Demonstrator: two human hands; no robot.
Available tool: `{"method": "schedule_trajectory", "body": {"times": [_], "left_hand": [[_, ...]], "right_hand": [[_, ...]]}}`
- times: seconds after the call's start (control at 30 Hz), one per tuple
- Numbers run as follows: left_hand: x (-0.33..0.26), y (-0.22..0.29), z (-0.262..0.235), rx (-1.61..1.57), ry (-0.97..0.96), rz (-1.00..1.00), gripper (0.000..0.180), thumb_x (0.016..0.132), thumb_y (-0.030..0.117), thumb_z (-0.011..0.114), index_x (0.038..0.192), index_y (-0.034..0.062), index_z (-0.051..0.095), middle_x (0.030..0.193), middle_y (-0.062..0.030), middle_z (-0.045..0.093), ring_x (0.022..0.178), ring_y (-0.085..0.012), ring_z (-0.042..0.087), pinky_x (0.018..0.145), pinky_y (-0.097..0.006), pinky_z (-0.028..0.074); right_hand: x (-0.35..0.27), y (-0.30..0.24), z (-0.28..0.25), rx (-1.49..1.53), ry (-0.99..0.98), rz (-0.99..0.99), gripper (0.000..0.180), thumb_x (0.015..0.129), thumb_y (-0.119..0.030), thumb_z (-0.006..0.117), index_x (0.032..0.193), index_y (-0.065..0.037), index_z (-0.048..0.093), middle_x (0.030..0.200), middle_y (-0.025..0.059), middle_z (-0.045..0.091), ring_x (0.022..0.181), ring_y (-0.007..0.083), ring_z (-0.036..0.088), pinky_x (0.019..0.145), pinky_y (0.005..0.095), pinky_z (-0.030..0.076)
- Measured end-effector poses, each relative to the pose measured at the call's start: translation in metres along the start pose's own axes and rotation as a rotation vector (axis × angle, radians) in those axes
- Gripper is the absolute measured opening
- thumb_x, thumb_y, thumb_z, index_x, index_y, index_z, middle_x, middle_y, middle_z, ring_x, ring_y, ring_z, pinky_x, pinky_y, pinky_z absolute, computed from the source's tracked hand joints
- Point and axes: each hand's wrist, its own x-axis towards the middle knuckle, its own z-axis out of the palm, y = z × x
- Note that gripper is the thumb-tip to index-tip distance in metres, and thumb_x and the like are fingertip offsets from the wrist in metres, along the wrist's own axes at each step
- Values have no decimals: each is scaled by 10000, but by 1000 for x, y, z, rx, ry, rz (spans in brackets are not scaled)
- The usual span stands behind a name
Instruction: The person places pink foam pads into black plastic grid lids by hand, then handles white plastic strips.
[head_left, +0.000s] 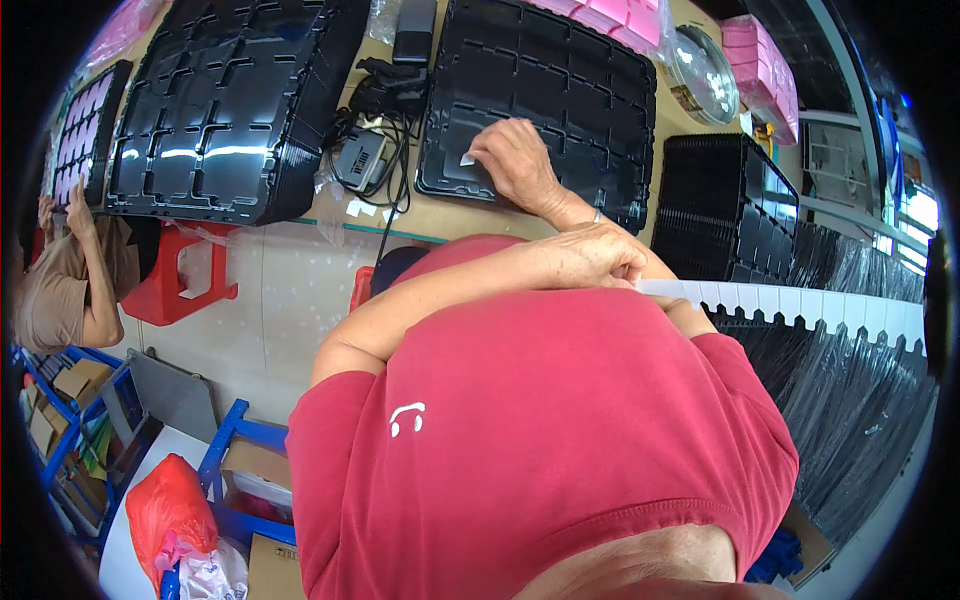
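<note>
right hand (515, 160) fingers pinch a small white label (467, 159) onto the black tray's (560, 90) near-left pocket. left hand (590, 255), nearer the body, grips the white label strip (790, 305) running rightward.

The person wears a red short-sleeved T-shirt (560, 440) with a small white emblem (407, 418) on the chest. Both forearms are bare. A thin ring, possibly silver, sits on a finger of the left hand (590, 255); the right hand (515, 160) is bare.
</note>
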Motion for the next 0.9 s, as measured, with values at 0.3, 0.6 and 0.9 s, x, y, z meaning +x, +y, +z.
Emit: {"method": "schedule_trajectory", "body": {"times": [0.3,0.6,0.9], "left_hand": [[7,1,11,48,-44,8,124,847,152,659,812,35,635,630,-45,621,575,-114,583,536,-288,442],[12,-1,16,37,-32,-17,139,845,165,674,796,40,636,615,-43,613,562,-115,579,521,-290,430],[13,-4,14,4,52,89,136,831,156,677,773,39,637,584,-42,596,534,-109,561,502,-284,415]], "right_hand": [[-11,-1,2,304,137,601,78,861,-135,622,886,-70,587,872,95,571,812,295,567,730,364,431],[-24,1,13,24,-250,210,103,857,-181,628,866,-88,583,854,72,571,852,263,546,761,374,386],[-18,6,-1,140,-394,215,249,790,-214,718,940,-66,585,894,83,574,882,249,554,806,371,398]]}}
